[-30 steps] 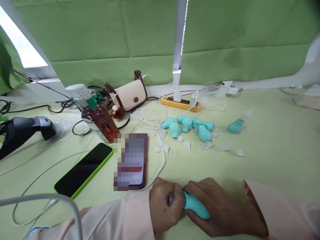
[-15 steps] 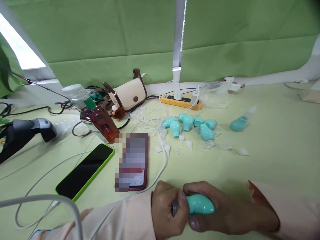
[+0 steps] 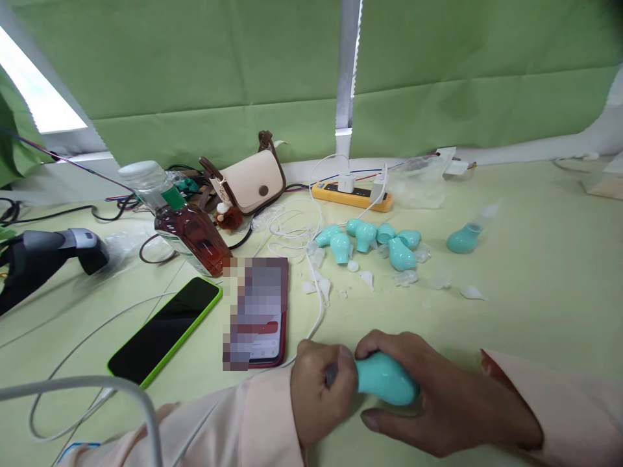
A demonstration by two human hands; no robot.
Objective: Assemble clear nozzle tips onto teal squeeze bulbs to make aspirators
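Low in the view, my left hand [image 3: 324,389] is closed in a fist round the neck end of a turquoise squeeze bulb [image 3: 387,378]. A small dark grey end of something shows inside that fist; most of it is hidden. My right hand [image 3: 428,395] curves about the bulb's rounded end with fingers and thumb apart. Its thumb stands clear below the bulb, while the fingers lie along the top side. Beyond the hands lie several more turquoise bulbs [image 3: 402,254]. One bulb with a clear tip [image 3: 464,239] lies apart on the right.
Small translucent plastic scraps [image 3: 473,293] lie before the bulbs. To the left are a red-cased phone [image 3: 278,347], a green-cased phone [image 3: 165,331] and a tilted bottle of brown liquid [image 3: 195,237]. A handbag [image 3: 253,181], yellow power strip [image 3: 325,192] and white cables stand behind.
My right hand has loosened, its thumb moving away from the bulb, and more of the bulb shows. My left fist keeps its hold and has shifted slightly up and left.
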